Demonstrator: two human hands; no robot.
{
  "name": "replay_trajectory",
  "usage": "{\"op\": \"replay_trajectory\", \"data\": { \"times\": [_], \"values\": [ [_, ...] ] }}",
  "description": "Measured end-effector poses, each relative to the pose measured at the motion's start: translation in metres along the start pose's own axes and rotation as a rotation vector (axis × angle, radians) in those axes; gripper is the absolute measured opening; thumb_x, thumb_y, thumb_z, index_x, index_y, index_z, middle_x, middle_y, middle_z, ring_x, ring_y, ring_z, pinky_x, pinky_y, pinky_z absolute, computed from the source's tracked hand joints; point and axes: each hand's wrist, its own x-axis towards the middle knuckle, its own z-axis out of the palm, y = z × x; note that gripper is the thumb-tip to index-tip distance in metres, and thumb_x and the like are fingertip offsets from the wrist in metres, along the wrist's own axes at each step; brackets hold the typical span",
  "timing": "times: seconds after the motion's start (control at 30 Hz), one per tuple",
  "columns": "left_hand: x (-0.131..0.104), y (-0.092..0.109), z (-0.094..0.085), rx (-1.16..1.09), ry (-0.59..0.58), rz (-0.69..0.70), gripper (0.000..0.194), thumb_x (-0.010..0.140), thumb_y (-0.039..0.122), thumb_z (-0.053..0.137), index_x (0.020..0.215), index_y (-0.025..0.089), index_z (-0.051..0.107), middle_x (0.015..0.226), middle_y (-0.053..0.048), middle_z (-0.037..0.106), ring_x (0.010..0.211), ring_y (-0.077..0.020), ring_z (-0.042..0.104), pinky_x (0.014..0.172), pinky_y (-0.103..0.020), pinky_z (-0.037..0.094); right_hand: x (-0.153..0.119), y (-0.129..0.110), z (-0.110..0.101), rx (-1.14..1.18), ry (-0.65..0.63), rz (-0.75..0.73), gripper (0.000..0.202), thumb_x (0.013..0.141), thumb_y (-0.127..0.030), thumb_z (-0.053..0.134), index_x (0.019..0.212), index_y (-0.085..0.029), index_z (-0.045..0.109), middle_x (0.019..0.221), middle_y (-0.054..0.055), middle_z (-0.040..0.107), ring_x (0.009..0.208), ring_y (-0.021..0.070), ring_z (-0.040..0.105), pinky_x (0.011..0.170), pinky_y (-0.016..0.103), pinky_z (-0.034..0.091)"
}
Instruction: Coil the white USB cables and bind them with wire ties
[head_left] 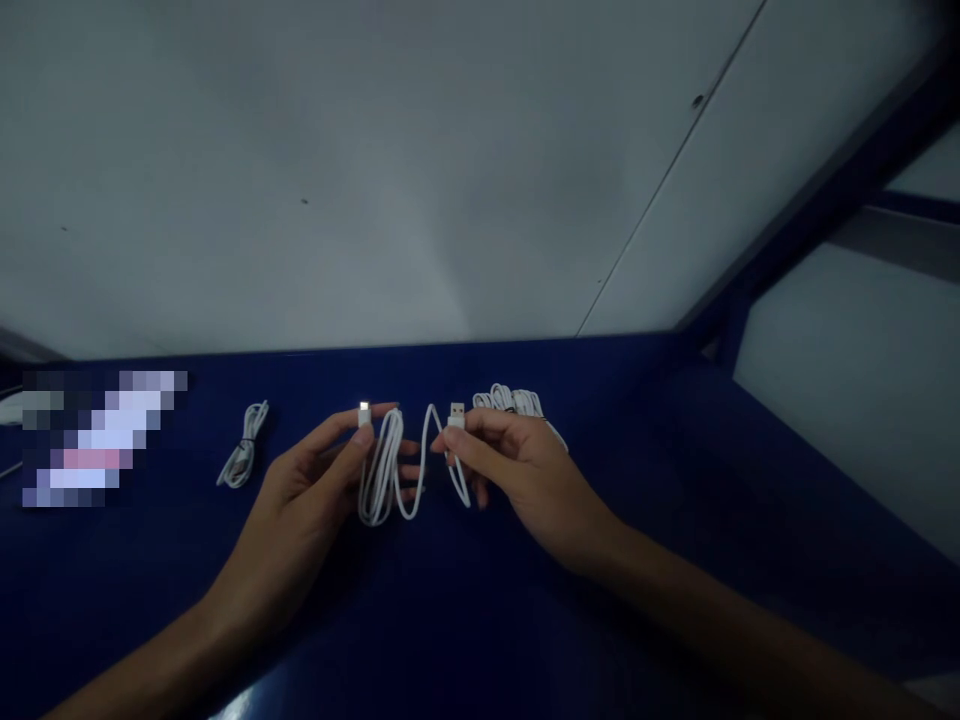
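Observation:
Between my two hands is a white USB cable, partly gathered in long loops. My left hand pinches one plug between thumb and forefinger, its metal tip pointing up, and the loops hang across its other fingers. With thumb and fingers closed, my right hand grips the wider USB plug at the other end, also tip up. A single strand bends down and up between the hands. Behind my right hand lie bundled white cables, partly hidden by it. Left of my left hand rests another tied white cable.
The blue tabletop runs back to a pale grey panel. A pixelated bright object lies at the left. Blue frame bars and a side panel stand on the right.

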Motion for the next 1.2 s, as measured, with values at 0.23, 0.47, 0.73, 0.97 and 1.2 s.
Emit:
{"op": "replay_trajectory", "data": {
  "times": [0.23,0.47,0.73,0.97,1.2],
  "values": [
    [-0.0014,0.0025,0.0029,-0.074,0.026,-0.075,0.036,0.100,0.036,0.082,0.135,0.032,0.076,0.128,-0.008,0.083,0.108,-0.0263,0.082,0.087,-0.031,0.068,-0.0017,0.0012,0.0018,0.034,-0.085,-0.060,0.017,0.104,-0.043,0.076,0.105,-0.029,0.086,0.121,0.006,0.078,0.112,0.0237,0.074,0.107,0.046,0.059],
    [-0.0035,0.0018,0.0029,-0.092,-0.019,-0.106,0.034,0.099,0.037,0.084,0.131,0.029,0.078,0.134,-0.011,0.081,0.108,-0.0275,0.081,0.097,-0.037,0.067,-0.0025,0.0058,0.0027,0.074,-0.137,-0.035,0.016,0.102,-0.040,0.080,0.096,-0.028,0.087,0.127,0.006,0.077,0.116,0.0233,0.074,0.114,0.048,0.057],
    [-0.0048,0.0064,0.0081,-0.043,-0.068,-0.121,0.032,0.097,0.041,0.085,0.127,0.028,0.083,0.128,-0.009,0.084,0.106,-0.0244,0.081,0.092,-0.030,0.065,-0.0013,0.0001,0.0064,0.147,-0.109,0.031,0.012,0.100,-0.035,0.081,0.094,-0.028,0.088,0.113,0.003,0.081,0.106,0.0201,0.077,0.111,0.044,0.058],
    [-0.0039,0.0039,0.0058,-0.071,-0.089,-0.135,0.036,0.096,0.042,0.086,0.130,0.031,0.084,0.133,-0.008,0.083,0.119,-0.0270,0.078,0.109,-0.036,0.057,-0.0030,0.0012,0.0052,0.133,-0.108,0.009,0.017,0.101,-0.034,0.079,0.087,-0.028,0.086,0.117,0.003,0.082,0.115,0.0215,0.075,0.114,0.045,0.054],
    [-0.0089,-0.0030,0.0056,-0.033,-0.092,-0.120,0.027,0.098,0.039,0.085,0.122,0.030,0.088,0.142,-0.005,0.080,0.136,-0.0280,0.068,0.124,-0.037,0.044,-0.0037,0.0019,0.0057,0.165,-0.149,0.052,0.011,0.101,-0.033,0.079,0.099,-0.031,0.089,0.110,0.003,0.084,0.116,0.0230,0.076,0.117,0.047,0.053]
  ]
}}
